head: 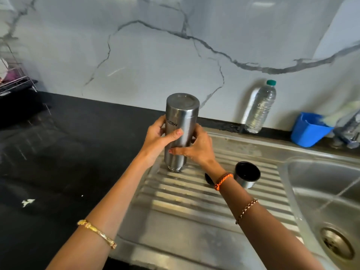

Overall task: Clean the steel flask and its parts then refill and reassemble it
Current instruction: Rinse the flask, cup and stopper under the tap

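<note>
Two bare forearms reach in from the bottom edge, a gold bangle [97,233] on the left wrist, a thin chain bracelet [246,211] and an orange thread band [223,180] on the right. Both hands meet on the steel flask [180,121], which stands upside down with its flat base up and its open mouth down on the ribbed draining board [194,195] of the sink unit. The left hand [158,138] wraps the flask's middle from the left, thumb laid across the front just under the inverted printed lettering. The right hand [196,146] grips it from the right a little lower, its thumb pointing left across the front of the body. So the flask sits clamped between the two palms, its base rising well above both hands and its neck showing below them.

Just right of the right wrist, the steel cup lid [246,175] lies on the ribs, its dark inside facing up. A small black part [208,178] is half hidden behind the wrist. The sink basin [303,191] lies to the right. Against the marble wall stand a plastic water bottle [260,110] and a blue tub [307,130].
</note>
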